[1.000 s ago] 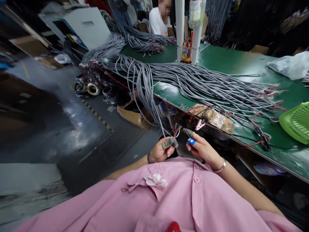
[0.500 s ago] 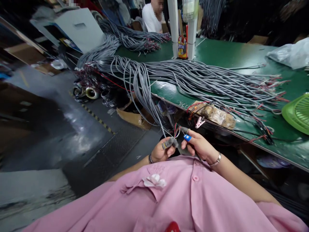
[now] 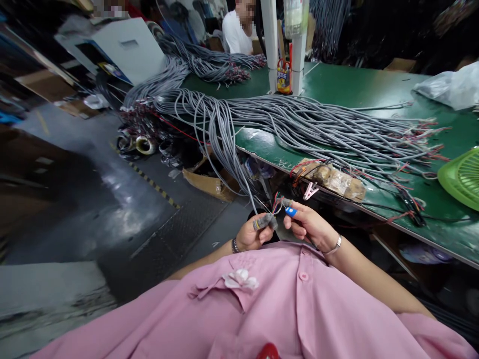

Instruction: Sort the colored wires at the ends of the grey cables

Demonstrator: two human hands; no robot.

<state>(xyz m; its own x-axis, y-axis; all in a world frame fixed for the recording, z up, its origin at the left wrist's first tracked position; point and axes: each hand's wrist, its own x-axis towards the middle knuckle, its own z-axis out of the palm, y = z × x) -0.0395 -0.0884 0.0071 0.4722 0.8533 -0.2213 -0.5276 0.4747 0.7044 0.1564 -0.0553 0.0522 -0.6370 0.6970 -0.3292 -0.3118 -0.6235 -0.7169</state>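
My left hand (image 3: 253, 233), with grey covers on its fingertips, is closed on the end of a grey cable (image 3: 251, 197). Thin red, green, black and white wires (image 3: 277, 203) fan out of that end, above the fingertips. My right hand (image 3: 312, 225) is close on the right, its fingers curled in. A grey cover sits on its index fingertip, beside the wires, and a blue piece (image 3: 291, 212) with pale spots is at its thumb. Something thin and dark shows under the palm; I cannot make out what it is.
A thick bundle of grey cables (image 3: 299, 112) lies along the green table (image 3: 359, 82), some drooping over its edge. A taped block (image 3: 333, 180) with a pink clip (image 3: 310, 191) sits at the edge. A green fan (image 3: 462, 177) stands right. Beyond the table is a person (image 3: 237, 30).
The view has shifted slightly. Both hands stay together at the cable end, and the right fingertips have come a little closer to the left hand and the wires.
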